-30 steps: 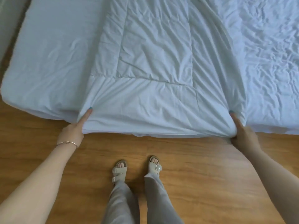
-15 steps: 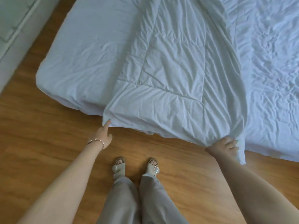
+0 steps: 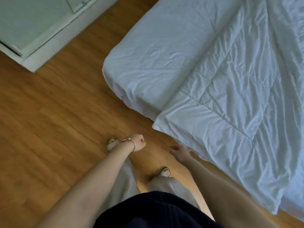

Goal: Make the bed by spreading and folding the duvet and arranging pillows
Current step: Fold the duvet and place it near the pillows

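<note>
Item, duvet (image 3: 238,102): white, quilted, much creased; it lay in a long band on the bed (image 3: 148,60), its near end hanging over the bed's edge toward the wooden floor (image 3: 54,129). We judged it only partly spread, since a broad strip of bare fitted sheet (image 3: 161,51) showed to its left, right up to the mattress corner, and the cloth to the far right looked rumpled and unsmoothed

Item, left hand (image 3: 139,143): it hung over the floor, apart from the duvet, fingers curled in; we saw nothing held in it. A thin bracelet (image 3: 134,145) sat at the wrist

Item, right hand (image 3: 179,153): low beside the hanging duvet edge, fingers loosely extended and gripping nothing that we could see; whether the fingertips brushed the cloth we could not tell, for the picture was blurred

Item, feet in pale sandals (image 3: 165,172): on the floor near the bed's edge

Item, white cabinet (image 3: 32,27): at upper left, well apart from the bed

Progress, as we judged it: the near end was laid down; spreading across the whole bed was not yet done, no fold was visible, and no pillows appeared in view, so their arranging remained. We reckoned the task at an early-to-middle stage
</note>
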`<state>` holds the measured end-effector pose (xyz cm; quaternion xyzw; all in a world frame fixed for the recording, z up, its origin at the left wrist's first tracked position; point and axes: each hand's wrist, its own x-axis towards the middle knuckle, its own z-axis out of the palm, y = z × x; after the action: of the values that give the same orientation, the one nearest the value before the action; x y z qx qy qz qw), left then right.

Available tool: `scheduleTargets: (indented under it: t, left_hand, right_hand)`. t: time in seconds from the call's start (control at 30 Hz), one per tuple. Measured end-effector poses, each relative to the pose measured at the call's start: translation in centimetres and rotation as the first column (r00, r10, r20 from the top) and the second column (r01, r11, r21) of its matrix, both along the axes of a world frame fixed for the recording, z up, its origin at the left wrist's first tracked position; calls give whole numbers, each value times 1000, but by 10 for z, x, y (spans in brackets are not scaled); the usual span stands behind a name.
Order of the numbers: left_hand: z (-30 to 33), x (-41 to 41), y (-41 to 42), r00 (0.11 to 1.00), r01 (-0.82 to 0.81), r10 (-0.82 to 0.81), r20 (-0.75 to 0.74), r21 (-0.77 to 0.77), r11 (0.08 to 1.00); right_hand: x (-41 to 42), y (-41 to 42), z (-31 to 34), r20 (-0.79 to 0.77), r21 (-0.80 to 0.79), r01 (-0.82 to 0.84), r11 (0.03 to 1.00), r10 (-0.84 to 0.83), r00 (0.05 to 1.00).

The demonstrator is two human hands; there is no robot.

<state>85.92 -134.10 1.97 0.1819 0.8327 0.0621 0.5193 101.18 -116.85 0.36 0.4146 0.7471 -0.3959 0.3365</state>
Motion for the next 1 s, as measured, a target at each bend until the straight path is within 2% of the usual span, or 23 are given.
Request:
scheduleTargets:
  t: [0.07, 0.17, 0.27, 0.37, 0.5, 0.57, 0.63, 0.73, 0.8, 1.0]
  left_hand:
    - [-1, -21, -33, 998, 55, -53, 25, -73, 996]
    - [-7, -61, -88, 999, 3, 2, 36, -157, 988]
    - [-8, -114, -137, 995, -61, 68, 71, -105, 993]
    - [1, -171, -174, 980, -185, 189, 62, -70, 980]
    - [2, -240, -200, 932, -358, 359, 44, -34, 933]
    - [2, -274, -202, 903, -428, 428, 21, -13, 904]
    - [2, -318, -203, 897, -442, 442, -7, 7, 897]
    - [4, -407, -202, 916, -398, 398, -61, 12, 917]
    - [9, -486, -198, 929, -366, 365, -59, -11, 930]
    - [40, -657, -181, 954, -291, 285, -87, -58, 955]
  right_hand:
    - [-44, -36, 2, 39, -50, -102, 994, 104, 994]
    - [-111, -83, 0, 149, -91, -295, 951, 306, 940]
    - [-188, -120, 5, 147, -63, -423, 904, 427, 892]
    - [-263, -152, 11, 104, -18, -472, 881, 472, 876]
    - [-363, -182, 12, 51, 41, -572, 820, 570, 820]
    - [-416, -194, 12, 69, 14, -646, 763, 644, 762]
    - [-472, -202, 7, 110, -43, -725, 688, 724, 681]
    - [-569, -204, 4, 113, -93, -773, 628, 778, 619]
    - [-656, -197, 4, 79, -104, -780, 616, 787, 611]
    - [-828, -161, 24, 20, -58, -681, 730, 682, 731]
